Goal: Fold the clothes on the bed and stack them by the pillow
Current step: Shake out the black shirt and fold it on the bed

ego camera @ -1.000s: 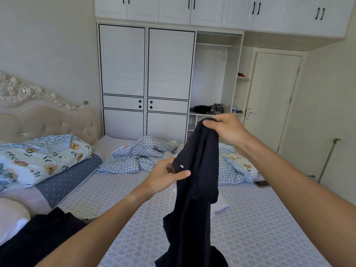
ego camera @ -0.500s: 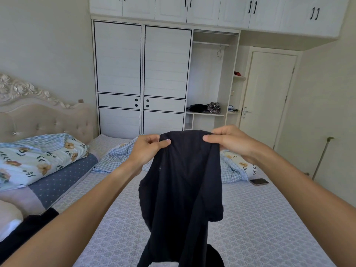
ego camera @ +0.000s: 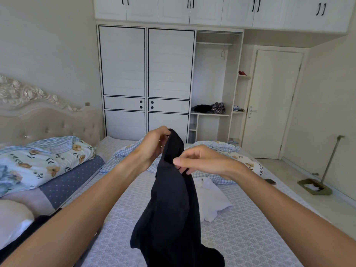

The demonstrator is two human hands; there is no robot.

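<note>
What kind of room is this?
It looks like a bedroom. There is a bed with a padded headboard, flowered bedding piled at its head, and a tall white wardrobe against the far wall.

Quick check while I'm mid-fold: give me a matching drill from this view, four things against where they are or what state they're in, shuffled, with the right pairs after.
Things:
1. black garment
2. white garment
3. phone
4. floral pillow

Places or states:
A. lying flat near the bed's right edge
B. hanging in the air, gripped at the top by the left hand and pinched lower by the right hand
C. propped by the headboard on the left
D. lying crumpled on the bedspread behind the black one

Pairs: 1-B, 2-D, 3-A, 4-C
</note>
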